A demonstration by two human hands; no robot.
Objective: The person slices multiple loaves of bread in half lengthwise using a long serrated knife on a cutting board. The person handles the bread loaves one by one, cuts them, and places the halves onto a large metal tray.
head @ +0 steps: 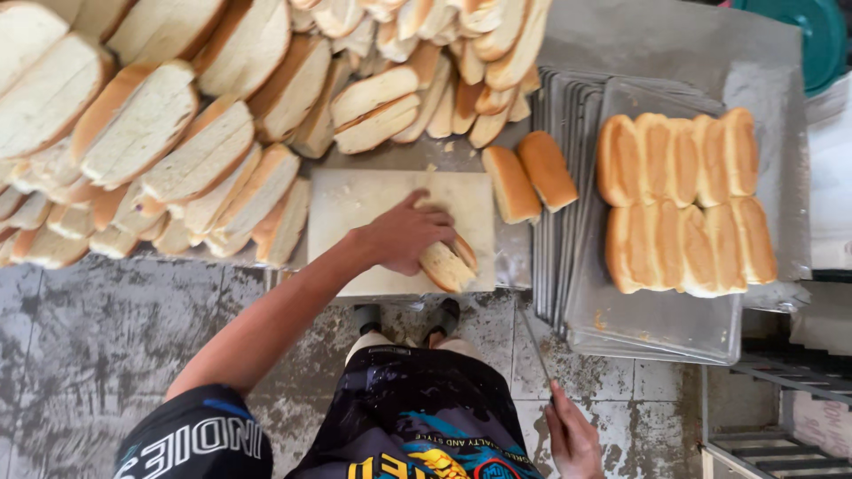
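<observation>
A heap of sliced loaves fills ten o'clock. On the cutting board, the left hand clamps a bun, long axis toward ten o'clock. At five o'clock, the right hand grips a knife.

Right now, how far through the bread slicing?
Done: a big heap of split buns covers the table's left side. In hand: left hand holds a cut bun on the cutting board; right hand holds a knife low. Left: two loose buns and a trayful of joined buns.
</observation>
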